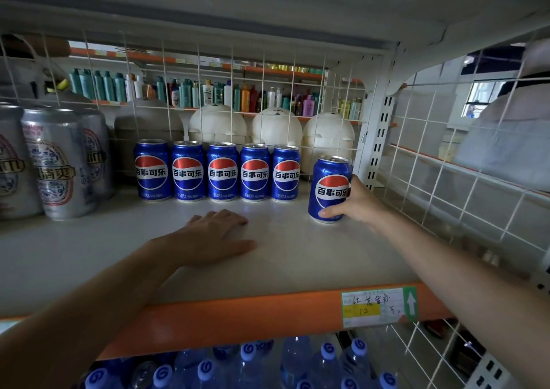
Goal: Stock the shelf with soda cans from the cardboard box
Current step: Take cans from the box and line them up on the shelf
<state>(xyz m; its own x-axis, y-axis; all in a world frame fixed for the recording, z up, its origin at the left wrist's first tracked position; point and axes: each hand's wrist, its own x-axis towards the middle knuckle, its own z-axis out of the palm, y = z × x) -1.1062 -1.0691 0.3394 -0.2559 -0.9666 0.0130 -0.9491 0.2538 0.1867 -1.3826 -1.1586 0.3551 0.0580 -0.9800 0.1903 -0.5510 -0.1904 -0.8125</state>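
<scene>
Several blue soda cans (221,171) with a red, white and blue logo stand in a row at the back of the white shelf (89,257). One more blue soda can (327,180) stands upright to the right of the row and a little nearer to me. My right hand (357,202) is wrapped around it from the right side. My left hand (214,236) lies flat on the shelf in front of the row, palm down, fingers apart, holding nothing. The cardboard box is out of view.
Silver beer cans (56,165) stand at the left of the shelf. A white wire grid (446,162) closes the back and right side. The orange front edge (238,314) carries a price label (378,306). Blue-capped water bottles (250,365) fill the shelf below.
</scene>
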